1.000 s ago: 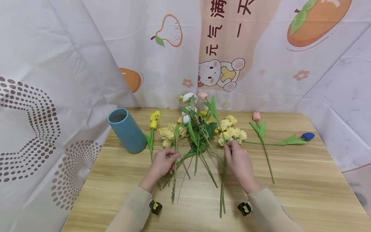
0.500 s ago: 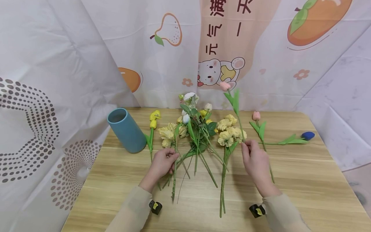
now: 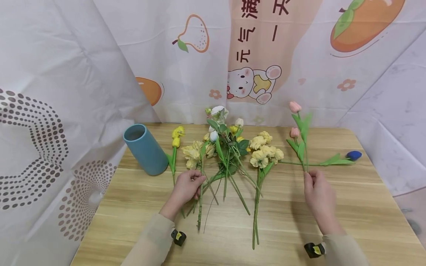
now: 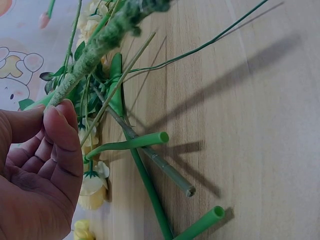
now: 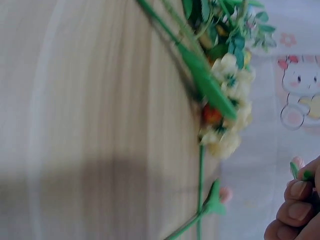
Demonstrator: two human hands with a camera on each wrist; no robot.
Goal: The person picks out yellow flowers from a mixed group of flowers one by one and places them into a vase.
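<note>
Currently, your right grip (image 3: 320,192) pinches the stem of a raised pink tulip (image 3: 304,127) over the right side of the table (image 3: 366,210), overlapping a second tulip (image 3: 294,132) in the head view. Your left grip (image 3: 187,185) pinches a thick green stem (image 3: 200,207) before the pale yellow blossoms (image 3: 192,152), with the blue vase (image 3: 148,153) standing farther back to its left.

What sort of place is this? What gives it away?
Probably an indoor tabletop recording booth, though I can't see beyond it: printed sheets hang at the back and sides, close around a wood-grain table, and there are black wrist cameras.
</note>
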